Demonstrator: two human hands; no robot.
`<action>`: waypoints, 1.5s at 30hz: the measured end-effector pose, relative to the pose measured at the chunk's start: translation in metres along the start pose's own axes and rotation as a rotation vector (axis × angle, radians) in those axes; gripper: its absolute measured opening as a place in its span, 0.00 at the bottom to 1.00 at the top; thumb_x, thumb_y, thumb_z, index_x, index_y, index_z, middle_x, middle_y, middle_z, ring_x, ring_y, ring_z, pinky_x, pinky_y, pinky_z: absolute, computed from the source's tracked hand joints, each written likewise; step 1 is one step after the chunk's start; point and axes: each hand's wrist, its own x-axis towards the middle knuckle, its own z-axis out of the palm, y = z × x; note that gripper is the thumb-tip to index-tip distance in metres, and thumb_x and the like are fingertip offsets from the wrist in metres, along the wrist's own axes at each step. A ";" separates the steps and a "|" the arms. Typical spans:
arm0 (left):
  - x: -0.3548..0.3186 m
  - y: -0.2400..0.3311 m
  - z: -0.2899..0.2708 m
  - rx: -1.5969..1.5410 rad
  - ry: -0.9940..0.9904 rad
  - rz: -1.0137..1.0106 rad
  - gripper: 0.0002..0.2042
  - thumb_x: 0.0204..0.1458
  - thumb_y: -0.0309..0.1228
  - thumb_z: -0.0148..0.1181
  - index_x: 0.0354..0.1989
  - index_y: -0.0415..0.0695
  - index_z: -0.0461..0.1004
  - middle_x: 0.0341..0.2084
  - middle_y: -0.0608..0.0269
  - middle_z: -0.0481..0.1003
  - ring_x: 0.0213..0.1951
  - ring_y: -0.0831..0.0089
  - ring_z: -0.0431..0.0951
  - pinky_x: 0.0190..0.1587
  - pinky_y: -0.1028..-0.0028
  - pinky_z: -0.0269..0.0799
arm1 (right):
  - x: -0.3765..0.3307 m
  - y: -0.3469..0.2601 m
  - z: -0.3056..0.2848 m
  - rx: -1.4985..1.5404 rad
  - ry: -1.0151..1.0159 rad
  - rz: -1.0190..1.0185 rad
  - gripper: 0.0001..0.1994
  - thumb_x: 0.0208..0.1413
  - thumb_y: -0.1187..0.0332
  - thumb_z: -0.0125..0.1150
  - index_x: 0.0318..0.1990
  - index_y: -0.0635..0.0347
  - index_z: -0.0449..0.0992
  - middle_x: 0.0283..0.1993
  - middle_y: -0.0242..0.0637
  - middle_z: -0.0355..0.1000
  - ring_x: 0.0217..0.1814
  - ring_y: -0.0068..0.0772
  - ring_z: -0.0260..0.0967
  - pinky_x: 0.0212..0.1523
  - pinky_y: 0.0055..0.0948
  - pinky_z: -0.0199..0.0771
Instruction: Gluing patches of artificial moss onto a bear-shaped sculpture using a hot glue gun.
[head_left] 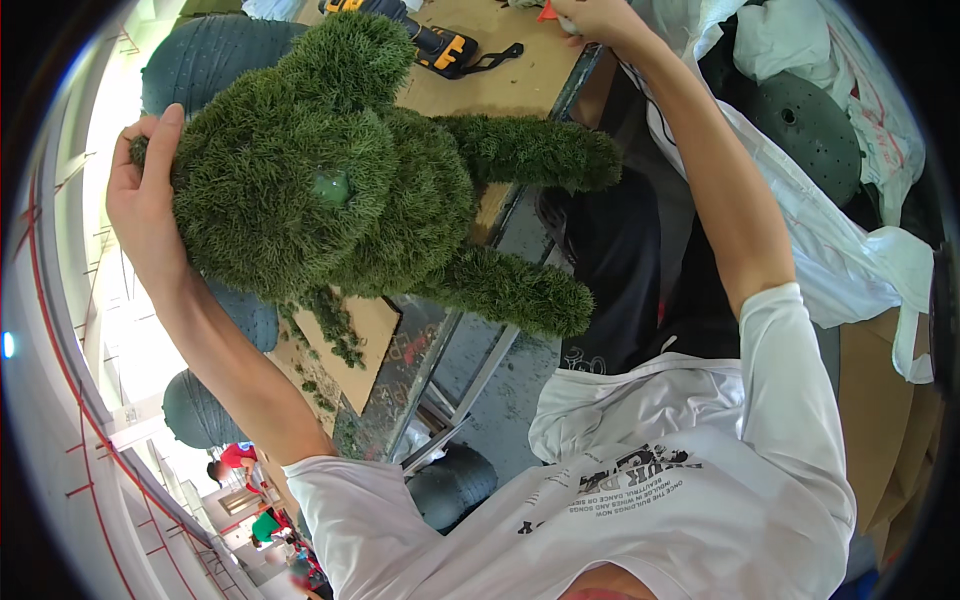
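Note:
A bear-like figure covered in green artificial grass [290, 190] lies over the tabletop, with a smooth green nose-like knob on its rounded head. Two grassy limbs [540, 150] stick out to the right, past the table's edge. My left hand [145, 190] grips the figure's far left side, thumb on top and fingers curled around a small grassy tuft. At the top edge, my right hand [595, 20] is closed beside a small orange piece [547, 12]. What its fingers hold, if anything, I cannot make out.
A yellow-and-black cordless drill [440, 45] lies on the wooden tabletop [490, 90] behind the figure. Grass clippings litter a board [365, 365]. Dark green rounded forms [205, 60] stand at the left. White sacks [790, 180] and a perforated dark green dome [805, 135] are at the right.

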 end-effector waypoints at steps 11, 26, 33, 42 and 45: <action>0.001 -0.007 -0.007 -0.021 -0.059 0.190 0.15 0.64 0.33 0.58 0.53 0.38 0.78 0.33 0.71 0.77 0.34 0.86 0.67 0.41 0.83 0.60 | -0.046 -0.053 0.029 -0.954 0.162 -0.379 0.14 0.58 0.62 0.64 0.36 0.68 0.83 0.36 0.58 0.80 0.41 0.60 0.79 0.44 0.49 0.78; 0.010 -0.021 -0.009 -0.280 -0.159 0.201 0.19 0.64 0.39 0.66 0.54 0.38 0.71 0.33 0.66 0.79 0.36 0.83 0.73 0.46 0.83 0.66 | -0.113 -0.234 0.146 0.021 -0.282 -1.056 0.12 0.55 0.69 0.68 0.35 0.74 0.83 0.34 0.56 0.80 0.39 0.52 0.80 0.43 0.40 0.78; 0.007 -0.023 -0.013 -0.334 -0.168 0.236 0.17 0.65 0.37 0.65 0.54 0.39 0.72 0.38 0.61 0.80 0.42 0.79 0.77 0.52 0.78 0.70 | -0.125 -0.244 0.141 0.277 -0.515 -0.979 0.10 0.54 0.73 0.66 0.38 0.74 0.84 0.36 0.57 0.82 0.39 0.44 0.81 0.44 0.36 0.80; 0.006 -0.022 -0.016 -0.202 -0.119 0.221 0.18 0.59 0.32 0.72 0.52 0.40 0.74 0.39 0.61 0.81 0.46 0.76 0.78 0.55 0.75 0.70 | -0.132 -0.250 0.146 0.365 -0.451 -0.937 0.10 0.53 0.74 0.65 0.38 0.76 0.83 0.34 0.56 0.81 0.35 0.40 0.80 0.39 0.33 0.79; 0.008 -0.023 -0.011 -0.225 -0.136 0.280 0.18 0.56 0.32 0.74 0.51 0.42 0.76 0.38 0.64 0.81 0.45 0.78 0.78 0.56 0.75 0.68 | -0.132 -0.256 0.130 0.337 -0.410 -0.827 0.09 0.55 0.74 0.63 0.36 0.76 0.83 0.32 0.53 0.81 0.31 0.38 0.79 0.34 0.33 0.78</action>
